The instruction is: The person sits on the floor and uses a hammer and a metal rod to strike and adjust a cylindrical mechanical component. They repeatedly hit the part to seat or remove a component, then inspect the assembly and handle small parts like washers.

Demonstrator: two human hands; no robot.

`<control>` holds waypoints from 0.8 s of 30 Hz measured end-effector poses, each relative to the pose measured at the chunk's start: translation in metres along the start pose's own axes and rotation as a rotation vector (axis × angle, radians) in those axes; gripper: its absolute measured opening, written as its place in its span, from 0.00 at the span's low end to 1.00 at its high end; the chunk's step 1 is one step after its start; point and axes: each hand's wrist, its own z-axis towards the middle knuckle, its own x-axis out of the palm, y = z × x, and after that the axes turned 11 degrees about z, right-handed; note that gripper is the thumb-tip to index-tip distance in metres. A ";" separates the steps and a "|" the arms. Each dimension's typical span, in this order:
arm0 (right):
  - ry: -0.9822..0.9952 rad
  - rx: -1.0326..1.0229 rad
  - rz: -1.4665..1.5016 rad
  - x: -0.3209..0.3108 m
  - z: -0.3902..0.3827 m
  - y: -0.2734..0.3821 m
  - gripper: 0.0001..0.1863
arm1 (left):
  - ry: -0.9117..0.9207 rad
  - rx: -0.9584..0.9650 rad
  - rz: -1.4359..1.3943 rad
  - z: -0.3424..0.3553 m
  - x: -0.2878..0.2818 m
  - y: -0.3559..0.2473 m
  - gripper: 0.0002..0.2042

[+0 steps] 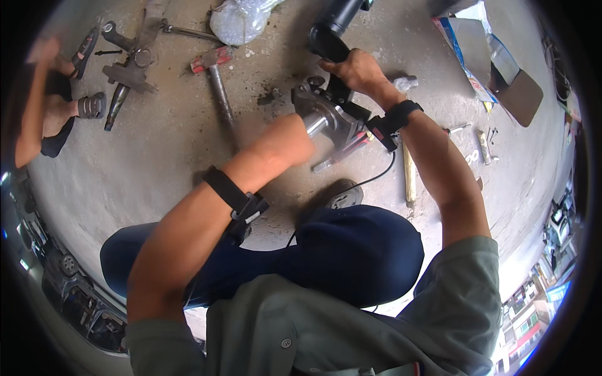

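My left hand (285,141) is closed round the shiny shaft (318,123) of a grey metal knuckle (338,125) in the middle of the view. Above it, my right hand (360,72) grips a black bracket (337,88) at the lower end of a black cylinder (333,19), which runs out of view at the top. Some fingers of both hands are hidden. Just beyond the knuckle, a red and silver tool (332,156) lies on the floor. A red-headed hammer (210,58) lies left of my hands, its handle running down behind my left hand.
Another knuckle (141,56), a bar (188,31) and a plastic bag (241,15) lie upper left. A person's arm (28,125) and sandalled feet are at left. Torn cardboard (523,94), a wooden handle (410,178) and small parts lie right. Vehicles (69,266) show lower left.
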 end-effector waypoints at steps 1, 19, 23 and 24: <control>0.015 -0.029 -0.023 0.001 0.003 0.000 0.31 | 0.020 0.012 -0.005 0.002 0.000 0.003 0.15; 0.031 0.092 0.110 0.011 0.011 -0.019 0.34 | -0.106 0.082 -0.056 0.005 0.022 0.015 0.16; 0.064 0.198 0.169 -0.001 0.004 0.000 0.34 | -0.286 0.014 -0.214 -0.001 0.089 0.020 0.16; 0.054 0.198 0.148 -0.006 0.002 0.004 0.34 | -0.367 -0.025 -0.326 0.007 0.115 0.013 0.16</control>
